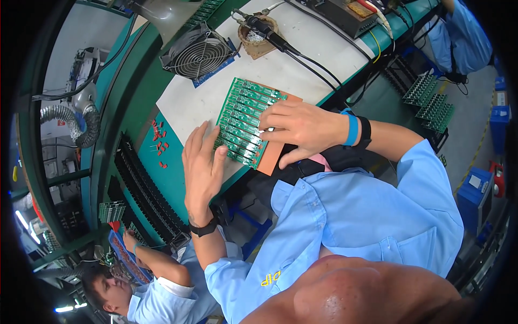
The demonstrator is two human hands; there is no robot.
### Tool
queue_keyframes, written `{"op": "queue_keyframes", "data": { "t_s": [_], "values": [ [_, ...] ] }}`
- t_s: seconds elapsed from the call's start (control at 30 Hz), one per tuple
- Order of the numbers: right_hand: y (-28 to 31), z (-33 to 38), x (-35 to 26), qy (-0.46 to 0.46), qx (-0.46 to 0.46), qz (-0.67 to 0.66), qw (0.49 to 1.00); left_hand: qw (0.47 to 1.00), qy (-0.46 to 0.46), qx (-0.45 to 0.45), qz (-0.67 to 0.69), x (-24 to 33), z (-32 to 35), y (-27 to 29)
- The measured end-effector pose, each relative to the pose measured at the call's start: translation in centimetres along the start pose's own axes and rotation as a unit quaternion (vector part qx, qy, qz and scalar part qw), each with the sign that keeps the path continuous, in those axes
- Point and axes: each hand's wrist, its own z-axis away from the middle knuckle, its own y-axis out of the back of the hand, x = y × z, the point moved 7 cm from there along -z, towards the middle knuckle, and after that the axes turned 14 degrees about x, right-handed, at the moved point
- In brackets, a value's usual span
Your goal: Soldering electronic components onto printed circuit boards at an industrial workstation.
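A green circuit board panel [237, 127], made of several narrow strips with small parts on them, lies tilted on a brown backing board [271, 156]. My left hand [200, 162] rests along the panel's left edge, fingers stretched out and thumb apart, holding nothing. Over the panel's right side is my right hand [302, 129], its fingers curled down onto the strips and its thumb stretched toward me. A small pale bit shows under those fingertips; what they pinch, if anything, is hidden.
Beyond the panel stand a fan [200, 58] and a soldering iron [267, 35] over a round tin [253, 46], its cables running right. Loose red components [159, 143] lie on the green mat left of me, near long black racks [148, 186]. A co-worker [156, 286] sits at the left.
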Motion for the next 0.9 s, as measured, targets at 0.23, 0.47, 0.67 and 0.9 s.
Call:
{"op": "queue_keyframes", "data": {
  "t_s": [0.23,0.47,0.67,0.9],
  "values": [
    [-1.5,-0.9,0.4,-0.026,0.060,-0.017,0.998,0.992,0.051,0.106,0.053,-2.9,-4.3,4.1],
    [0.4,-1.3,1.1,-0.015,0.137,-0.030,0.990,0.989,0.072,0.126,0.023,-12.4,-17.5,6.9],
    [2.1,-0.8,3.3,-0.068,0.241,-0.002,0.968,0.976,-0.071,0.199,-0.052,-14.8,-24.7,0.8],
    [1.4,-0.8,3.1,-0.072,0.225,0.007,0.972,0.967,-0.012,0.247,0.060,-16.1,-26.2,1.1]
  ]
}}
